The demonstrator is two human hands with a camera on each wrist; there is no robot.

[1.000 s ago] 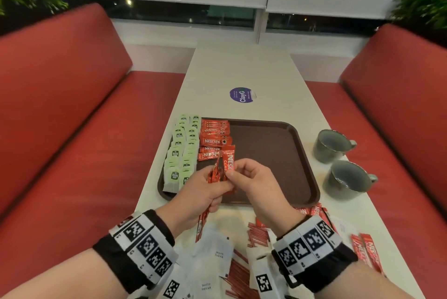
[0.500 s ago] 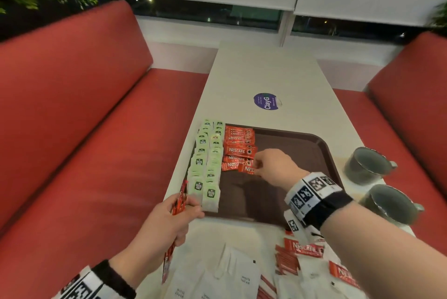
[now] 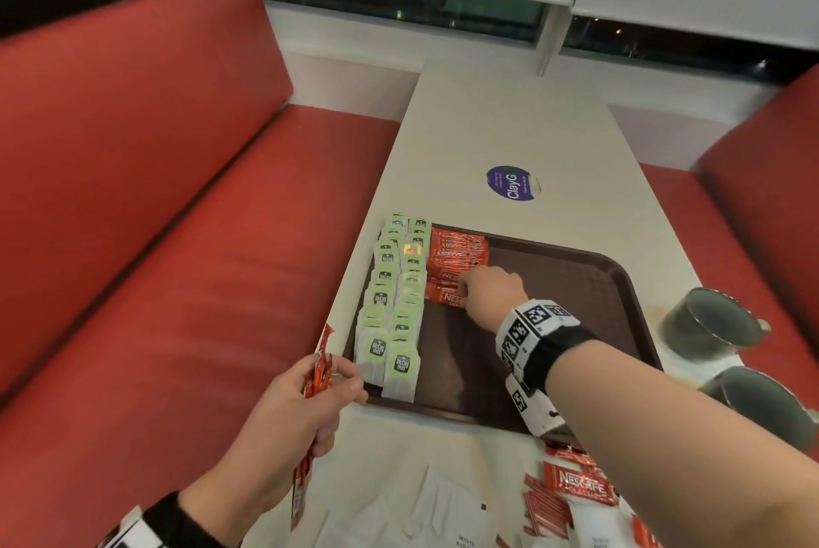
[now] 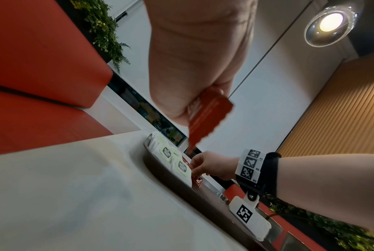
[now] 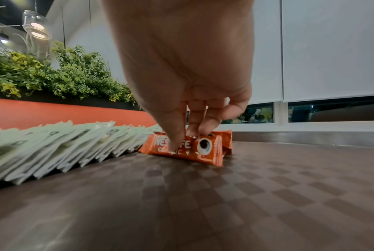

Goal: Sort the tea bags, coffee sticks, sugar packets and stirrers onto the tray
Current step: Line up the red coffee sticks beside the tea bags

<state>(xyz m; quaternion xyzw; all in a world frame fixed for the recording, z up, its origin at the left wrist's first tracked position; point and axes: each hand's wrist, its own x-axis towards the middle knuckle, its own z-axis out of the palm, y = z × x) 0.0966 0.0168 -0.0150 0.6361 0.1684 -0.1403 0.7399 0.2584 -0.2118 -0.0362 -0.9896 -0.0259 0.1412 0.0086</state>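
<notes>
A brown tray (image 3: 554, 303) holds two columns of green-tagged tea bags (image 3: 394, 303) on its left side. A row of red coffee sticks (image 3: 456, 250) lies beside them. My right hand (image 3: 469, 288) reaches onto the tray. Its thumb and fingers (image 5: 199, 131) pinch the nearest coffee stick (image 5: 203, 149), which lies flat on the tray floor (image 5: 246, 195) beside the tea bags (image 5: 52, 149). My left hand (image 3: 341, 379) grips a bundle of coffee sticks (image 3: 319, 370) upright off the tray's near-left corner. In the left wrist view the bundle (image 4: 205, 118) hangs above the tray rim (image 4: 181, 185).
Two grey mugs (image 3: 709, 326) (image 3: 766, 405) stand right of the tray. Near me on the white table lie loose coffee sticks (image 3: 580, 487), white sugar packets (image 3: 452, 512) and red stirrers (image 3: 543, 507). A purple sticker (image 3: 512, 184) lies beyond the tray. Red benches (image 3: 177, 237) flank the table.
My right hand left the bundle with one coffee stick, carried it out over the tray and set it down at the near end of the coffee row. My left hand drew back left with the bundle.
</notes>
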